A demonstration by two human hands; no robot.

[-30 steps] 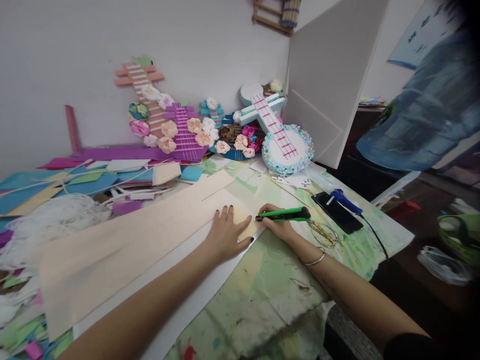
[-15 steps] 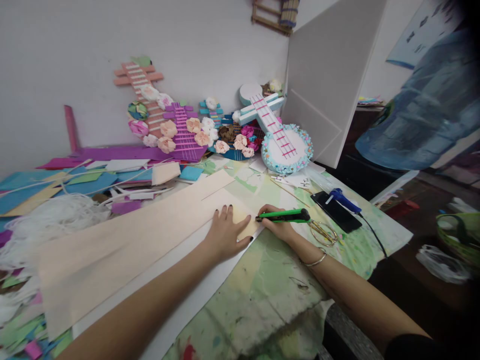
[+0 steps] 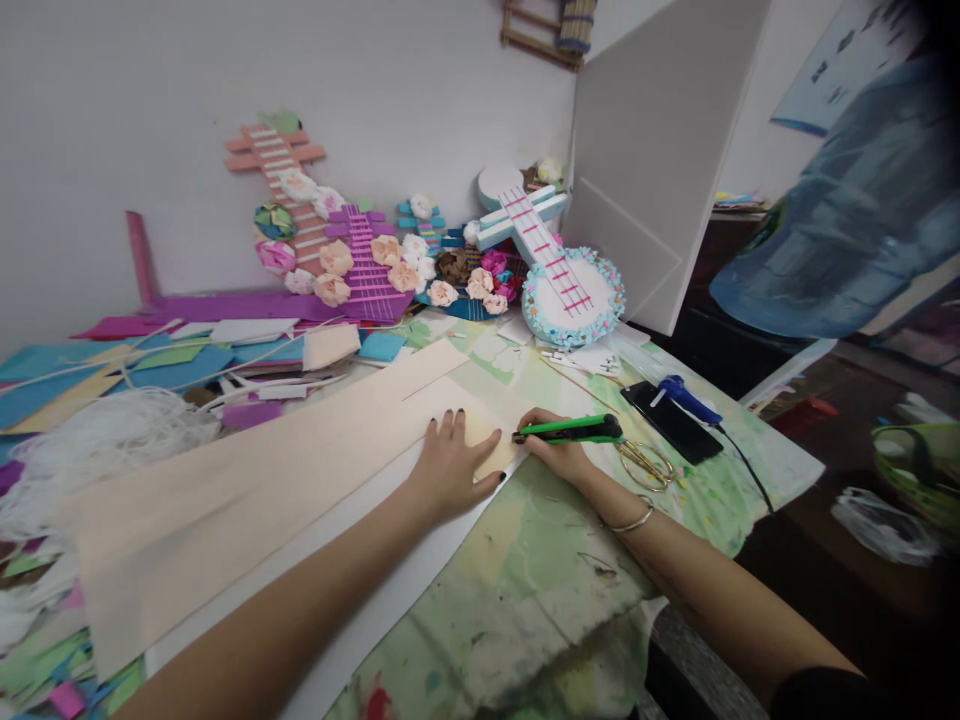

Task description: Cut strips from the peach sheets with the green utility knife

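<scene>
My left hand [image 3: 450, 470] lies flat with fingers spread, over the edge of a white sheet [image 3: 367, 515] and a pale yellow piece [image 3: 491, 425]. A long cream-coloured sheet [image 3: 247, 470] with a slit near its far end stretches beside that hand. Just to the right, my right hand [image 3: 559, 458] is closed around a green and black utility knife [image 3: 581, 430]. The knife's front end points left, close to the white sheet's edge; its blade is too small to make out. Gold-handled scissors [image 3: 646, 465] lie right behind the knife.
A phone [image 3: 671, 422] and a blue glue gun [image 3: 690, 400] with a cord lie to the right. Paper-flower instrument models [image 3: 574, 295] lean along the wall. White string [image 3: 112, 440] and coloured scraps [image 3: 67, 640] cover the left. A water bottle [image 3: 832, 220] stands far right.
</scene>
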